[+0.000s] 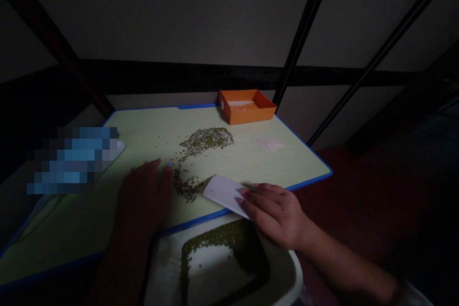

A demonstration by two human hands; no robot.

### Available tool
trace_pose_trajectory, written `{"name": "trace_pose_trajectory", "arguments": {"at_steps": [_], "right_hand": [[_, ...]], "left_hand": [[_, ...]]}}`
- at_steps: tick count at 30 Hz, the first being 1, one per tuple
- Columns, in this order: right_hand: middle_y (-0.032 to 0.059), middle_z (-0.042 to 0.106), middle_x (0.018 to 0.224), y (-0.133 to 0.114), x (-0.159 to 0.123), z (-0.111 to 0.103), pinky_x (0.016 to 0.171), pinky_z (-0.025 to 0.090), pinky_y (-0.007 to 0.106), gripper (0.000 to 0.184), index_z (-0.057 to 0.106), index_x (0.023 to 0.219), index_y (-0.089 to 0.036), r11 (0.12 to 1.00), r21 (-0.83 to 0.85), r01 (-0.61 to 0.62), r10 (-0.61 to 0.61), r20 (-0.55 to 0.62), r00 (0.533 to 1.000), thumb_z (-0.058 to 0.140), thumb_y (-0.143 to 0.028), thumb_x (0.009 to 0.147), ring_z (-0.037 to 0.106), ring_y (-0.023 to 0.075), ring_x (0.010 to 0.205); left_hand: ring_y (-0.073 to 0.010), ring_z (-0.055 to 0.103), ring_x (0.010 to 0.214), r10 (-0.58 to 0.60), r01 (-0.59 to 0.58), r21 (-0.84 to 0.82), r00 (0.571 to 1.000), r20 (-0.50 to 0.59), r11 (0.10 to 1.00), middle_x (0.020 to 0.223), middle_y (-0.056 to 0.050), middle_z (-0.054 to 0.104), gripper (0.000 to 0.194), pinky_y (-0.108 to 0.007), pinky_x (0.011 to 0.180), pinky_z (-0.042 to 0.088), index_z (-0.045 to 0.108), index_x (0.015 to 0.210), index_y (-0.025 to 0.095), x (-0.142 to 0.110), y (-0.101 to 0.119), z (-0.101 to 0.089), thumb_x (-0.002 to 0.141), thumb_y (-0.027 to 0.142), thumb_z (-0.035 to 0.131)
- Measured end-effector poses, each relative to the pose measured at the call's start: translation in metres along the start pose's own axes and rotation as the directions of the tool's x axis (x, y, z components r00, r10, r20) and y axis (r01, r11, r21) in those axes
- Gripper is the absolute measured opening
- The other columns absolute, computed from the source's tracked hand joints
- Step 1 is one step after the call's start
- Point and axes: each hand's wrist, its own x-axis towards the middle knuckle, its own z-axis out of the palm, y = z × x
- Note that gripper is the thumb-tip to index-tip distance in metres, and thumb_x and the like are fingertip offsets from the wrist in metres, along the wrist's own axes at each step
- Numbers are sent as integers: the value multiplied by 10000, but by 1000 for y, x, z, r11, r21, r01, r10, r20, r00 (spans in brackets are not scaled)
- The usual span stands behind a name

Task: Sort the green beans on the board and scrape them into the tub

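My right hand (278,213) grips the near end of a flat white rounded plate, perhaps a scraper (224,191), which lies across the table's blue front edge. My left hand (147,191) is low over the table, fingers stretched out and holding nothing that I can see. Between both hands is a loose scatter of dark green grains (188,189), which look like mung beans. Farther back spreads a larger patch of green beans mixed with pale grains (208,139). Below the edge, a white tub (296,272) holds many green beans, heaped along its sides around a pale bare middle.
An orange open box (251,115) with white grains in it stands at the table's back edge. A small pile of whitish grains (268,143) lies on the right. At left is a pixelated blue item (77,158) beside a cable. Pale panels (201,14) rise behind the table (143,124).
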Motion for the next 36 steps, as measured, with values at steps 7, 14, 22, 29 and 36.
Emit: {"name": "trace_pose_trajectory", "arguments": {"at_steps": [7, 14, 22, 29, 36], "right_hand": [[98, 823, 934, 1, 1, 4, 756, 679, 344, 229, 738, 1040, -112, 1000, -15, -4, 4, -11, 1000, 511, -141, 1026, 786, 195, 855], [125, 822, 969, -3, 1, -1, 825, 684, 368, 179, 740, 1048, -100, 996, 81, 26, -28, 26, 999, 573, -138, 997, 793, 215, 942], [149, 823, 957, 3, 2, 4, 770, 691, 373, 235, 688, 1122, -61, 992, 127, -19, 19, -2, 1000, 500, -107, 989, 803, 219, 856], [68, 825, 940, 5, 5, 8, 763, 682, 319, 273, 643, 1171, -178, 914, 324, -245, 276, -51, 960, 538, -89, 936, 792, 173, 790], [83, 824, 944, 2, 10, 7, 805, 680, 348, 320, 644, 1202, -147, 948, 288, -138, 142, 8, 990, 532, -89, 908, 793, 186, 813]], "left_hand": [[-391, 659, 1192, -6, 6, -4, 1000, 17, 1000, 1232, -264, 718, 792, -578, 1107, 483, 674, 1247, 16, -1, 0, -2, 953, 560, 179], [-392, 663, 1169, -14, 14, -11, 999, 37, 1000, 1199, -266, 722, 798, -579, 1109, 479, 673, 1237, 11, 0, 2, -4, 941, 565, 180], [-388, 672, 1157, 3, -3, -12, 1000, 14, 1000, 1204, -263, 726, 791, -573, 1109, 478, 677, 1242, 8, 0, 1, -1, 949, 557, 187], [-361, 681, 1138, 10, -10, -9, 1000, -3, 1000, 1184, -244, 735, 762, -561, 1108, 482, 683, 1233, 42, -1, -2, 1, 968, 564, 196], [-371, 676, 1143, -2, 2, -5, 1000, -1, 1000, 1187, -252, 730, 805, -562, 1101, 489, 685, 1226, 32, -2, 1, 1, 962, 589, 167]]}}
